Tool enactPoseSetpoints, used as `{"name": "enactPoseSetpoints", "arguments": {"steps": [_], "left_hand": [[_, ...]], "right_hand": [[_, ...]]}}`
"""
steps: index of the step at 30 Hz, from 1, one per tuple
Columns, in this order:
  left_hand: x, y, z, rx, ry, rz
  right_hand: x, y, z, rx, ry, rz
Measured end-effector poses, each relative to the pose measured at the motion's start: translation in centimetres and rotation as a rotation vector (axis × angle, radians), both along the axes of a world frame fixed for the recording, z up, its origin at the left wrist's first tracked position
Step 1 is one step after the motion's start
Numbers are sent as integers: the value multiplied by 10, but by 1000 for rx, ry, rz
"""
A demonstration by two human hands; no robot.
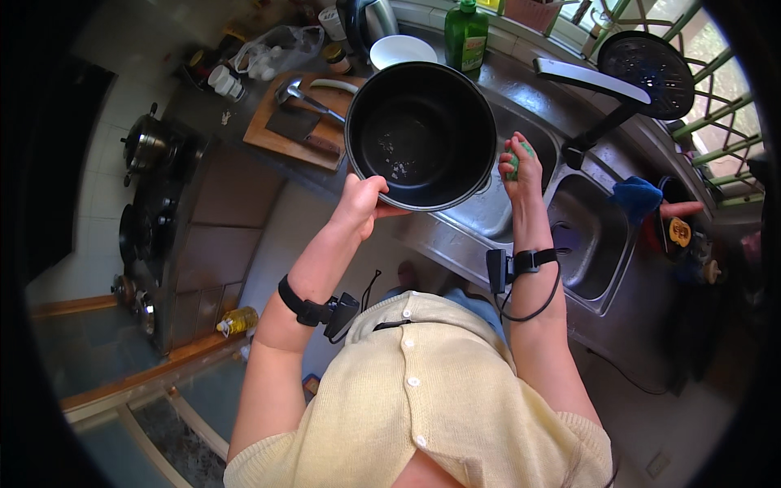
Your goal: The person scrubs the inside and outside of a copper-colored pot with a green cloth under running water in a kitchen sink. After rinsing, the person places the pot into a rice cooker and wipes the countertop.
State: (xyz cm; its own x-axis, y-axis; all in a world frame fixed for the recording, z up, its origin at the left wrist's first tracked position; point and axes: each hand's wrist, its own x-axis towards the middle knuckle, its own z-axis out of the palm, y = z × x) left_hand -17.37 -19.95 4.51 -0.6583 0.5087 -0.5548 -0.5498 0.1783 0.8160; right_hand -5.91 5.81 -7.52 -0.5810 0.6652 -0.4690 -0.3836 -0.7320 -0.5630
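Observation:
My left hand (365,206) grips the near rim of a deep black pot (427,134), thumb on top, fingers underneath. The pot is tilted so that its dark inside faces me, and whitish spots or suds show on its inner surface. To the right of the pot, my right hand (523,169) is closed around a green scouring pad (520,160), apart from the pot. Below that hand lies the left basin of a steel double sink (503,219). Part of the basin is hidden behind the pot.
Left of the pot, a wooden cutting board (259,131) carries a cleaver (293,125) and a ladle (293,91). Behind stand a white bowl (403,52) and a green bottle (466,36). The faucet (592,82) reaches over the sink. A blue cloth (636,198) lies right.

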Motion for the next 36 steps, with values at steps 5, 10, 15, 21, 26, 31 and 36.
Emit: {"name": "enactPoseSetpoints", "arguments": {"steps": [5, 10, 15, 21, 26, 31, 36], "left_hand": [[18, -5, -2, -59, -9, 74], [29, -11, -15, -147, 5, 140], [35, -16, -17, -159, -33, 189], [40, -23, -17, -116, -87, 257], [47, -20, -17, -155, -61, 313], [52, -7, -23, -231, 38, 325], [51, -12, -26, -203, -2, 345]], "right_hand": [[-15, 1, -19, 13, -130, 50], [-23, -11, -29, 15, -240, 154], [-24, -16, -35, -53, -212, 216], [-22, -1, -39, -201, -46, 359], [-4, -10, -9, -141, 182, 410], [9, 3, -58, -256, 154, 388], [4, -12, -61, -541, 289, 252]]}}
